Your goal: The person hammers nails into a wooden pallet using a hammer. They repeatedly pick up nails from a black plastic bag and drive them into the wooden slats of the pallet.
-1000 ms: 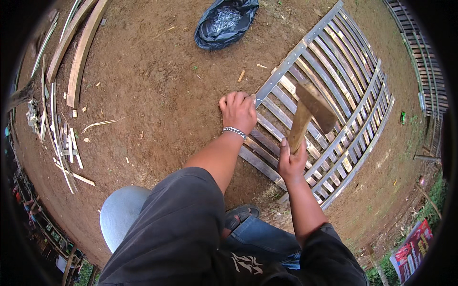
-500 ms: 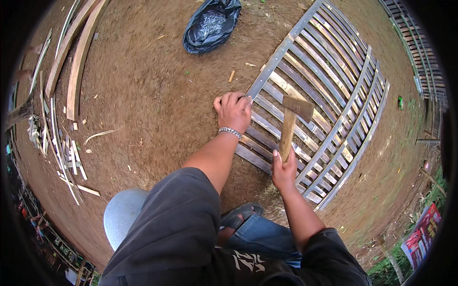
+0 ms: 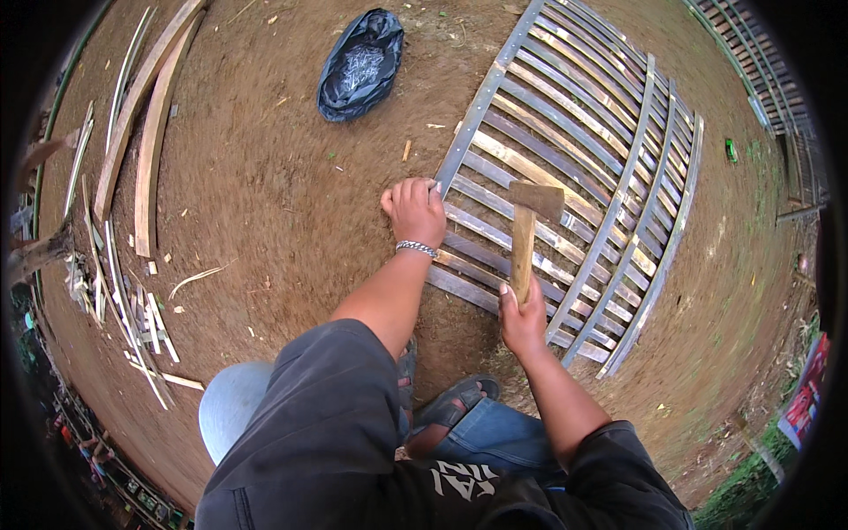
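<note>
A slatted wooden panel (image 3: 574,132) lies on the dirt, its long strips crossed by several rails. My left hand (image 3: 415,212), with a chain bracelet at the wrist, is closed on the panel's left rail (image 3: 473,119), near its close end. Anything small between those fingers is hidden. To the right, my right hand (image 3: 523,320) grips the wooden handle of a hatchet (image 3: 524,243). Its rusty, blocky head (image 3: 537,200) is over the slats, apart from my left hand.
A black plastic bag (image 3: 334,97) holding many nails stands open ahead. Long timber beams (image 3: 150,168) and thin wood scraps (image 3: 155,327) lie at the left. A pale, rounded object (image 3: 231,406) is beside my left arm. Another slatted panel (image 3: 755,66) is at the far right.
The view has shifted, so the panel and bag sit farther left in the picture. Both hands keep their grips, and the hatchet head remains over the slats.
</note>
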The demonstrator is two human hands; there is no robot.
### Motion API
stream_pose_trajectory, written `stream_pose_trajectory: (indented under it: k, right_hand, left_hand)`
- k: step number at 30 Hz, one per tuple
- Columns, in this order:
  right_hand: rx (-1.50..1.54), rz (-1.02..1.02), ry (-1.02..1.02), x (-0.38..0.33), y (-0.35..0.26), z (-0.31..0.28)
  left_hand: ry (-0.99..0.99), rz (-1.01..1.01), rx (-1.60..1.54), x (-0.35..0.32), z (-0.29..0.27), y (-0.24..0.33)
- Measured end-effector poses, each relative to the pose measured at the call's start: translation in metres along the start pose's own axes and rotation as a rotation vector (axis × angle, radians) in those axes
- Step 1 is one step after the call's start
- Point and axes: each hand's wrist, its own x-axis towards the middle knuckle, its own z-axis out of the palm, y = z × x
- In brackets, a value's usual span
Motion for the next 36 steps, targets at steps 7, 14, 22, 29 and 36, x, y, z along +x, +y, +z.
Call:
stream_pose_trajectory:
  k: [7,14,22,29,36]
  right_hand:
    - [0.006,-0.021,-0.033,0.004,-0.024,-0.005]
    - [0.173,0.055,0.003,0.013,-0.014,-0.001]
    - [0.142,0.092,0.015,0.009,0.007,-0.001]
    - [0.161,0.138,-0.043,-0.004,0.017,0.004]
    - [0.188,0.197,-0.058,-0.009,0.023,0.010]
  left_hand:
    - [0.031,-0.028,-0.260,0.004,-0.007,-0.003]
    - [-0.247,-0.358,-0.628,0.027,-0.018,-0.003]
    - [-0.117,-0.245,-0.622,0.030,-0.017,0.002]
    - [0.086,-0.074,-0.358,0.029,0.013,0.018]
    - [0.057,0.068,-0.247,0.026,0.025,0.003]
